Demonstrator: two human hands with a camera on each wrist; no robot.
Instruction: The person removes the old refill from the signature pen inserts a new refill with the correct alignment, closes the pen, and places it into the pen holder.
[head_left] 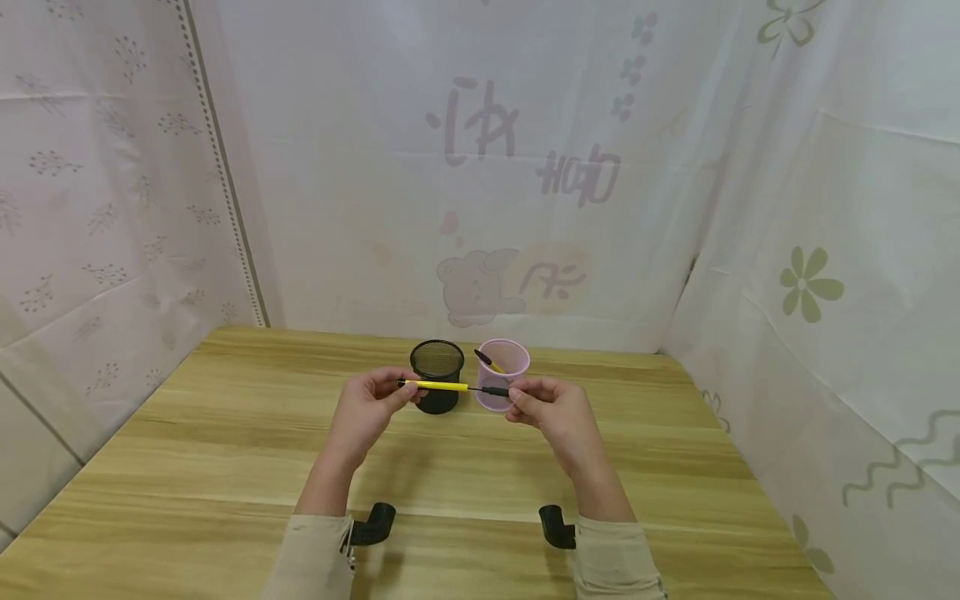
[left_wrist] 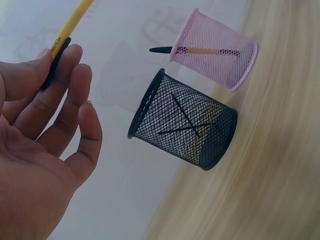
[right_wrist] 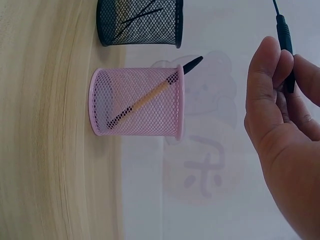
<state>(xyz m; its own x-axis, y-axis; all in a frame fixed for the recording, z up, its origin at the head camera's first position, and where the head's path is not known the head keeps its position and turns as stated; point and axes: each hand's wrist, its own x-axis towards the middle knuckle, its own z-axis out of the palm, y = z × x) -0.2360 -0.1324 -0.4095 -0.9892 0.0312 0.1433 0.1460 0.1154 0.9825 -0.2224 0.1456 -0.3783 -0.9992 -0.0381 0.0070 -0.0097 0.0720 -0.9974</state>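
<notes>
My left hand (head_left: 366,410) pinches a yellow pen barrel (head_left: 444,386) near its black clip end, between thumb and fingers. My right hand (head_left: 557,413) pinches a black pen grip section (right_wrist: 284,37). A thin dark refill (head_left: 476,388) runs from that grip section toward the barrel's open end; whether its far end sits inside the barrel is hard to see. Both parts are held nearly in line, above the table and in front of two mesh pen cups. The pink cup (right_wrist: 135,102) contains an assembled yellow pen with black ends (right_wrist: 150,96), leaning on its rim.
The black mesh cup (left_wrist: 182,120) stands left of the pink one and contains thin dark sticks and something yellow. Both cups stand near the back of the wooden table (head_left: 225,433), before a patterned curtain (head_left: 337,167). Black angled mounts (head_left: 375,525) stick out from both sleeves.
</notes>
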